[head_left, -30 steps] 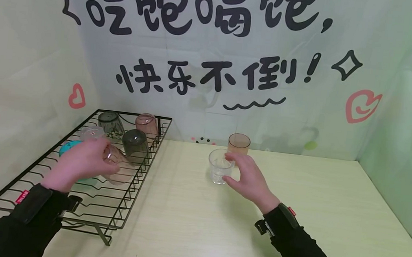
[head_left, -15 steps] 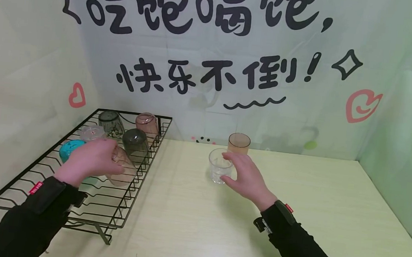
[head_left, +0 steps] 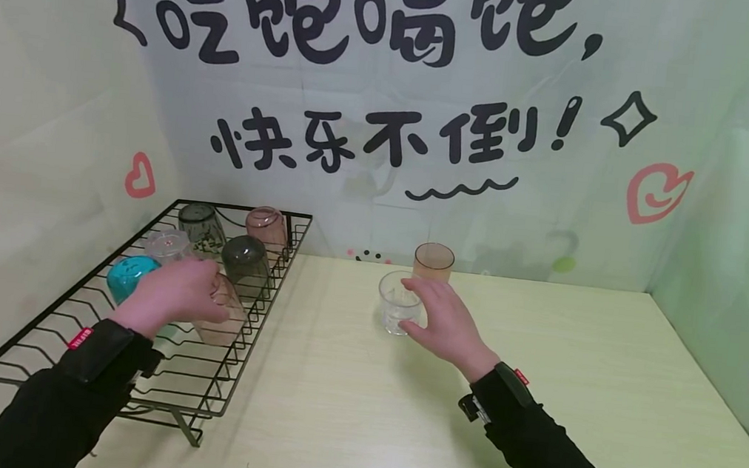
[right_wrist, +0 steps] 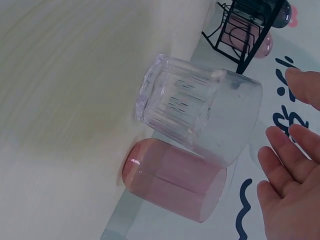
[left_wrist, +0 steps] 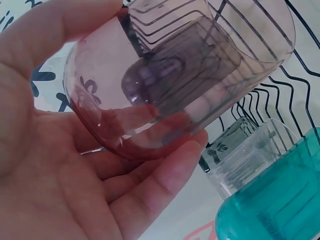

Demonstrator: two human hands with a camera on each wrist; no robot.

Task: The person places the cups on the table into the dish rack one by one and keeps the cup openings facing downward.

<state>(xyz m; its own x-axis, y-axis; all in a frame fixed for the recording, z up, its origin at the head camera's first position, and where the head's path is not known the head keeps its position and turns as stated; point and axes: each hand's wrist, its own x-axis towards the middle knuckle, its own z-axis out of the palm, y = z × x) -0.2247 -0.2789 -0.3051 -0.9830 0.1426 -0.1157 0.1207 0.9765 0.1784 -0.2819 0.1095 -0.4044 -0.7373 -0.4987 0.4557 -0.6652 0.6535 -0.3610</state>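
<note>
My left hand point(head_left: 185, 290) grips a pink see-through glass point(left_wrist: 165, 75) by its base end, thumb on one side and fingers on the other. The glass is upside down over the front part of the black wire rack point(head_left: 201, 379); part of it is hidden behind the hand in the head view. My right hand point(head_left: 443, 320) is held out beside a clear glass point(right_wrist: 195, 105) that stands upright on the table. In the right wrist view its fingers point(right_wrist: 280, 160) are spread near the rim, with a gap to the glass. Just behind stands an upright pinkish-orange glass point(right_wrist: 175, 180).
Several upturned glasses fill the rack's back part: a turquoise one point(head_left: 130, 277), a clear one point(head_left: 168, 244), two dark grey ones, the nearer point(head_left: 247, 258) beside the pink glass, and a rose one point(head_left: 268, 226). A printed cloth backdrop point(head_left: 350, 209) rises behind the table point(head_left: 344, 425).
My left hand has shifted a little to the right with the pink glass, so more of the turquoise glass shows. My right hand has edged slightly left beside the clear glass.
</note>
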